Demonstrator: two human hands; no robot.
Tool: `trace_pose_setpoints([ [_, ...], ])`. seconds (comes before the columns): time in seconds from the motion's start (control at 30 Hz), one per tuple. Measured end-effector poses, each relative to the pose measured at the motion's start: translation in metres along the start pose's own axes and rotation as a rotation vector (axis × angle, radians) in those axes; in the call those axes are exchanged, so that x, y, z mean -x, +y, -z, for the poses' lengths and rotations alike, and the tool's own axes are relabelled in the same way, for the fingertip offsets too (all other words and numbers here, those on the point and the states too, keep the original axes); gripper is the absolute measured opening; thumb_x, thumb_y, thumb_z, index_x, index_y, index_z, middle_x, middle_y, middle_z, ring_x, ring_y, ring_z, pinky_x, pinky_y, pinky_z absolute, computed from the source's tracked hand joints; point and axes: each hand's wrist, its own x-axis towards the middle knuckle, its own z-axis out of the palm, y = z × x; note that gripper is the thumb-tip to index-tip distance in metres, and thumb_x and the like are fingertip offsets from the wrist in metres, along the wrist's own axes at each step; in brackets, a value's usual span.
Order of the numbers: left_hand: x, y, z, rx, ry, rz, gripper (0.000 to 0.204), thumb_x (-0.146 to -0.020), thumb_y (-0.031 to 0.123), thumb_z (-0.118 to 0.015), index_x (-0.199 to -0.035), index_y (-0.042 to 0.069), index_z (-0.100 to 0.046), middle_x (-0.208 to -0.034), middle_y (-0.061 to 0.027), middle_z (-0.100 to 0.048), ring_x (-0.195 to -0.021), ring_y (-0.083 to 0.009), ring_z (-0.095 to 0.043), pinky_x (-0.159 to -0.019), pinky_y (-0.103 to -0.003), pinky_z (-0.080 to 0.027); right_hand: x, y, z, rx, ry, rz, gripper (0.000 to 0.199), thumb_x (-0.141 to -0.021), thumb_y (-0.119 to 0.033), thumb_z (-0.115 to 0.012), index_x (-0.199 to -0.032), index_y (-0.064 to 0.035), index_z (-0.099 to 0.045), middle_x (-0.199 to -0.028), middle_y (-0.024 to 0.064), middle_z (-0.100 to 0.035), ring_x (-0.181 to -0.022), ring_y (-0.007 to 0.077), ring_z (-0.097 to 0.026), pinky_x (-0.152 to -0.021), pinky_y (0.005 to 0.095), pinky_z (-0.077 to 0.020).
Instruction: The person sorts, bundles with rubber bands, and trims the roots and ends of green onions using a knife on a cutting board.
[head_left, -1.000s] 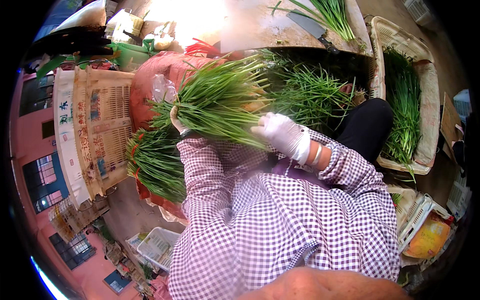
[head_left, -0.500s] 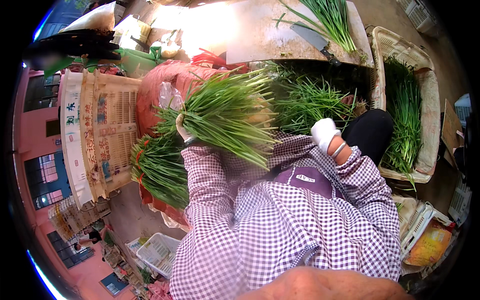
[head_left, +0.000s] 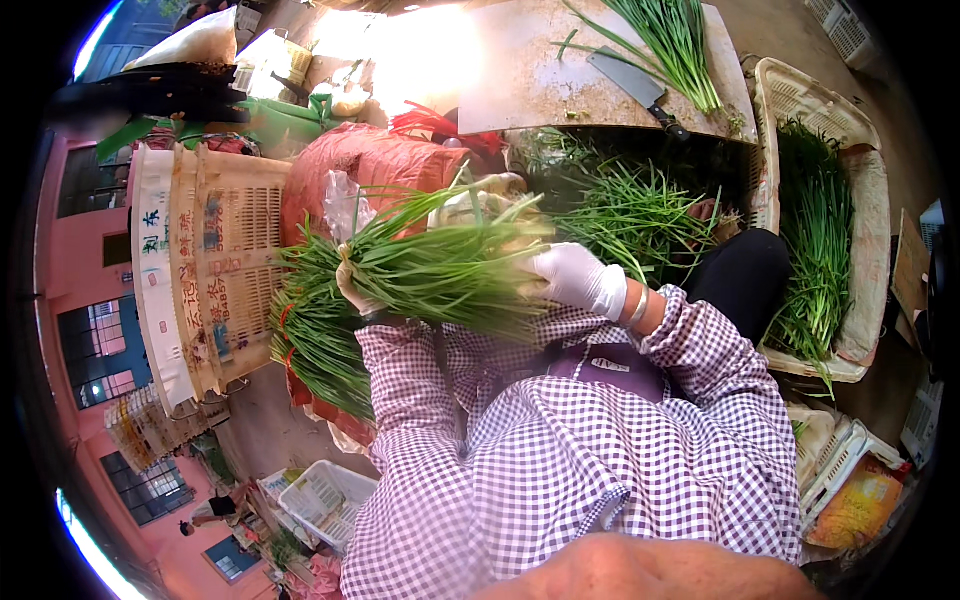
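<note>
A loose bunch of garlic chives (head_left: 440, 268) lies across in front of me, its pale stem ends to the right. My left hand (head_left: 357, 284), in a pale glove, wraps round its leafy left part. At the stem ends my right hand (head_left: 578, 278), in a white glove, has closed on the chives; its fingertips are partly hidden and the stems there are blurred. Just beyond the left forearm rest more chives (head_left: 320, 340), tied with red bands. A heap of loose chives (head_left: 640, 215) lies past my right hand.
A board (head_left: 520, 65) at the back carries a cleaver (head_left: 627, 80) and chives (head_left: 680, 50). On the right stands a long crate (head_left: 868, 240) of chives. A red sack (head_left: 375, 160) and upright plastic crates (head_left: 235, 250) flank the left side. A white basket (head_left: 325, 500) sits lower left.
My right hand has moved left and forward from near my knee to the stem ends of the bunch. The bunch has shifted slightly left and lower, still in my left hand.
</note>
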Motion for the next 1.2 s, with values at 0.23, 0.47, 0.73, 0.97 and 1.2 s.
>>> trace_pose_setpoints([
  [0.23,0.008,-0.006,-0.015,0.003,0.098,0.0,0.048,-0.083,0.039,-0.06,-0.123,0.012,-0.06,-0.121,-0.0146,-0.063,-0.103,-0.0355,-0.064,-0.089,-0.053,-0.053,0.003,0.047,0.015,-0.234,0.26,-0.278,0.018,-0.083,-0.022,-0.068,-0.089,-0.0057,-0.065,-0.08,0.0139,-0.064,-0.078,0.0338,-0.064,-0.068,0.0406,-0.0505],
  [0.47,0.012,-0.006,0.011,-0.003,0.187,0.082,0.071,-0.081,0.054,-0.058,-0.133,0.007,-0.052,-0.127,-0.0192,-0.06,-0.11,-0.0383,-0.06,-0.093,-0.057,-0.051,-0.018,0.061,-0.01,-0.492,0.509,-0.39,0.02,-0.08,-0.017,-0.074,-0.089,-0.0026,-0.064,-0.091,0.0109,-0.064,-0.083,0.025,-0.064,-0.076,0.0339,-0.0515],
  [0.73,0.018,-0.002,0.019,0.007,0.101,0.024,0.064,-0.082,0.049,-0.061,-0.13,0.007,-0.055,-0.123,-0.018,-0.062,-0.105,-0.0366,-0.063,-0.089,-0.056,-0.054,-0.043,0.085,-0.002,-0.479,0.276,-0.095,0.024,-0.086,-0.016,-0.068,-0.105,-0.0016,-0.067,-0.108,0.0148,-0.064,-0.097,0.0247,-0.064,-0.085,0.0335,-0.0507],
  [0.97,0.014,-0.005,0.022,0.03,0.085,-0.027,0.053,-0.086,0.045,-0.06,-0.125,0.01,-0.058,-0.117,-0.0143,-0.065,-0.099,-0.0334,-0.066,-0.083,-0.053,-0.057,-0.051,0.082,-0.024,-1.283,0.124,-0.204,0.019,-0.09,-0.008,-0.061,-0.105,0.002,-0.067,-0.099,0.0103,-0.068,-0.089,0.0181,-0.065,-0.083,0.0328,-0.0532],
  [1.2,0.027,-0.003,-0.015,0.065,0.138,0.023,0.041,-0.083,0.032,-0.062,-0.116,0.009,-0.062,-0.108,-0.014,-0.068,-0.09,-0.0326,-0.068,-0.077,-0.05,-0.059,-0.016,0.088,0.03,-0.783,-0.156,-0.341,0.02,-0.086,-0.01,-0.067,-0.104,-0.0007,-0.066,-0.079,0.005,-0.067,-0.069,0.0107,-0.058,-0.069,0.0283,-0.0509],
])
